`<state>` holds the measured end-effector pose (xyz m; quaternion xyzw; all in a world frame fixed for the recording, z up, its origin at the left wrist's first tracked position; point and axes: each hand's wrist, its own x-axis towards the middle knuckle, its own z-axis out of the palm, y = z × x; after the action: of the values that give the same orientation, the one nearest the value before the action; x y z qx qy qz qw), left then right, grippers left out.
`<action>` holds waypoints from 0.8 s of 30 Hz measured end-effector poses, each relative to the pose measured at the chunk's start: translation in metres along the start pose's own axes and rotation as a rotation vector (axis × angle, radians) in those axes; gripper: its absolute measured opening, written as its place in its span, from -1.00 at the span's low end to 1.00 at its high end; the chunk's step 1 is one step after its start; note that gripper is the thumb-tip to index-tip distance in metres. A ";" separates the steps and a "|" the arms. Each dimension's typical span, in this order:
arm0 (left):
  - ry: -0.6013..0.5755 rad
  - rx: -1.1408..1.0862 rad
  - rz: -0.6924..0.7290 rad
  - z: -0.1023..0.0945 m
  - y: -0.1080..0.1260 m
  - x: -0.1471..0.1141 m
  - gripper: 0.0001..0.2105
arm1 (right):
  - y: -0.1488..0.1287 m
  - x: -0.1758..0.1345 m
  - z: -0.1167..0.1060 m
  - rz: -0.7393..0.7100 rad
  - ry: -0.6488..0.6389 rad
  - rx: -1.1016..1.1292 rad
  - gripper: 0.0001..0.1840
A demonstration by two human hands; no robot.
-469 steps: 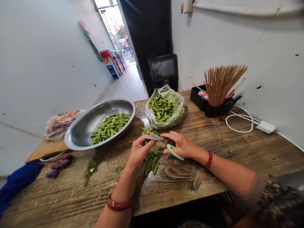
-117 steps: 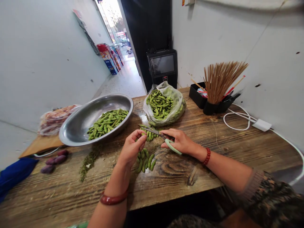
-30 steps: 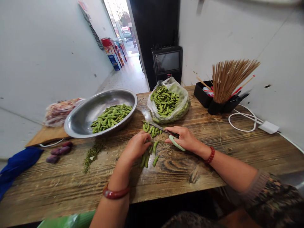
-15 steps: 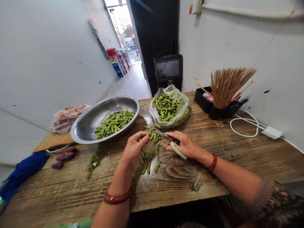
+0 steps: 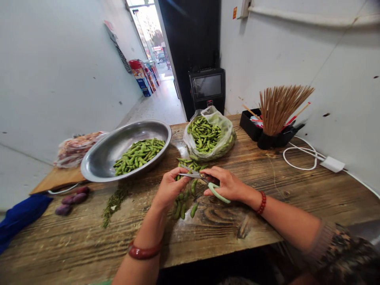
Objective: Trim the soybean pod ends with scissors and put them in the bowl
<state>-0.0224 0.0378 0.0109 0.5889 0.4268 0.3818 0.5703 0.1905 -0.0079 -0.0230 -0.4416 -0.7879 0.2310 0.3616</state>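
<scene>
My right hand (image 5: 227, 184) grips scissors (image 5: 218, 193) with pale green handles. Their blades are apart and point left, with the tips at the fingers of my left hand (image 5: 169, 189). That hand is closed in a pinch on a green soybean pod (image 5: 178, 177), mostly covered by the fingers. Loose pods (image 5: 183, 209) lie on the table below and behind both hands. Beyond them stands a clear plastic bag (image 5: 227, 136) full of pods. To the left, a wide steel basin (image 5: 97, 154) holds a heap of pods on its right side.
Dark trimmings (image 5: 114, 204) and several purplish-red tubers or fruits (image 5: 67, 200) lie on the wooden table (image 5: 213, 233) at left. A bagged pale item (image 5: 75, 148) rests on a board behind. At right are a skewer holder (image 5: 268, 141) and a white cable with adapter (image 5: 333, 164).
The scissor blades have spread apart and come up against my left fingertips. The pod in my left hand shows less than before. The whole view has shifted slightly.
</scene>
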 end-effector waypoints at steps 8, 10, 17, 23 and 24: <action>-0.066 0.031 0.006 0.003 -0.003 0.001 -0.80 | 0.002 -0.002 0.001 -0.035 0.028 -0.045 -0.32; -0.069 0.030 0.012 0.004 -0.002 0.000 -0.80 | 0.003 -0.002 0.002 -0.060 0.028 -0.046 -0.35; -0.020 0.030 0.030 0.004 0.001 -0.001 -0.82 | 0.004 -0.003 0.001 -0.053 0.018 -0.014 -0.41; 0.029 0.010 -0.001 -0.002 -0.002 0.001 -0.81 | 0.008 -0.001 0.001 -0.012 0.058 0.013 -0.46; 0.034 -0.029 -0.017 -0.003 -0.001 0.002 -0.80 | 0.009 -0.001 0.001 0.008 0.070 0.016 -0.46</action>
<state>-0.0244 0.0401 0.0096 0.5704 0.4357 0.3932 0.5746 0.1944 -0.0041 -0.0300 -0.4497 -0.7710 0.2232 0.3918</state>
